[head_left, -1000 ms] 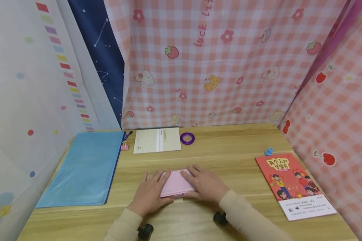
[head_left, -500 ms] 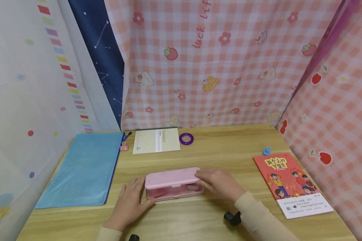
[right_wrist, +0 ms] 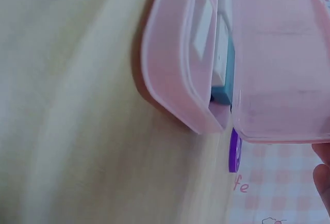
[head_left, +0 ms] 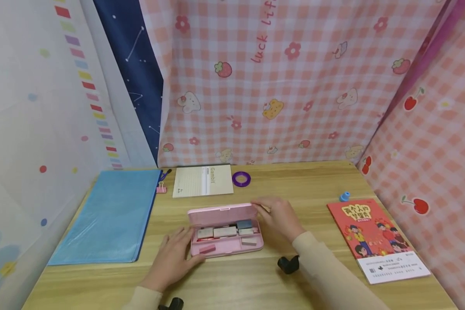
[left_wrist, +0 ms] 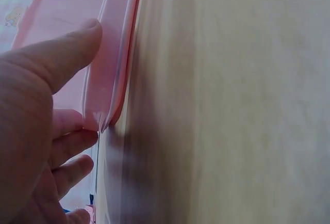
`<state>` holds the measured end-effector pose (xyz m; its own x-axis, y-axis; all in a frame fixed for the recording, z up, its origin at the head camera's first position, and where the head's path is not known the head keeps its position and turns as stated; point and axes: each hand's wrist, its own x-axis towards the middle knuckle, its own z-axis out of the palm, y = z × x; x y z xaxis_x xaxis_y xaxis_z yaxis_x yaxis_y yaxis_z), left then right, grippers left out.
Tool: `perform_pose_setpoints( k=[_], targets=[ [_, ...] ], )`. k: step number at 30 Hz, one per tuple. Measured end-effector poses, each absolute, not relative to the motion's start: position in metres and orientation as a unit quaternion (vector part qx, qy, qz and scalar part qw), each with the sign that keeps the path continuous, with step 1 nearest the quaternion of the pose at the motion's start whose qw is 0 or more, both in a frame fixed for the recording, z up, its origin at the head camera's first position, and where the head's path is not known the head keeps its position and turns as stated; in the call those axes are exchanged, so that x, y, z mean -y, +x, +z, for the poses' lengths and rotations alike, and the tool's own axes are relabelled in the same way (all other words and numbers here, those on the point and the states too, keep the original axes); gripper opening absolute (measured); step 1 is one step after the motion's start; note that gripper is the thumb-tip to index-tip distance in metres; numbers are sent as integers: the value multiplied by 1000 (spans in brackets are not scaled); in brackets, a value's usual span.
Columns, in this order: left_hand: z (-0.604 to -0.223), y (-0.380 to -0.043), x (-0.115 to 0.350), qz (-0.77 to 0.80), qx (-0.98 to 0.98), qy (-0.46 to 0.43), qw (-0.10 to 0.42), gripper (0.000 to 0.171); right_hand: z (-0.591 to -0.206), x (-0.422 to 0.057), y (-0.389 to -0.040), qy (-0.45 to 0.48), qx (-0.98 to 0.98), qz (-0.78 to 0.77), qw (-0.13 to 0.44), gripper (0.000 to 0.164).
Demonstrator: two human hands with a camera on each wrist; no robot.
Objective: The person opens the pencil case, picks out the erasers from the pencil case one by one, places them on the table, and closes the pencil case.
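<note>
A pink pencil case (head_left: 226, 252) lies on the table with its hinged lid (head_left: 209, 216) raised at the back. Inside are several whitish blocks (head_left: 224, 232), a blue block (head_left: 244, 224) and a small pink piece (head_left: 207, 249). My left hand (head_left: 169, 260) holds the left end of the case, thumb along its front wall and fingers at the end corner. At the lid's right corner, my right hand (head_left: 280, 218) grips the edge. Only some of its fingertips (right_wrist: 322, 177) show in the right wrist view, beside the lid.
A blue folder (head_left: 108, 215) lies at left, near a pink binder clip (head_left: 161, 189). Behind the case are a notepad (head_left: 193, 181) and a purple tape ring (head_left: 241, 179). A red book (head_left: 368, 228) and small blue cone-shaped piece (head_left: 345, 196) are at right. Curtains surround the table.
The pencil case was closed under both hands. Its lid has swung up and back with the right hand, exposing the contents, while the left hand has shifted to the left end.
</note>
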<state>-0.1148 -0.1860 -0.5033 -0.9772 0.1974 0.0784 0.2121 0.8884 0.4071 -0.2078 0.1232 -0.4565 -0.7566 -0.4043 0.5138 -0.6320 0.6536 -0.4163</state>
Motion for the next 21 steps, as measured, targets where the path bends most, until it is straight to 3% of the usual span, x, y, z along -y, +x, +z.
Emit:
perform_pose_setpoints(
  k=[5,15,21],
  targets=[
    [-504,-117,184,-224,969,-108,6,87,-455,-118,-226,277,904,272,181,18],
    [-506,-115,185,-248,964,-96,6,88,-467,-105,-258,196,913,343,99,22],
    [-510,-116,184,-272,959,-75,1,89,-476,-104,-269,185,907,368,93,21]
  ],
)
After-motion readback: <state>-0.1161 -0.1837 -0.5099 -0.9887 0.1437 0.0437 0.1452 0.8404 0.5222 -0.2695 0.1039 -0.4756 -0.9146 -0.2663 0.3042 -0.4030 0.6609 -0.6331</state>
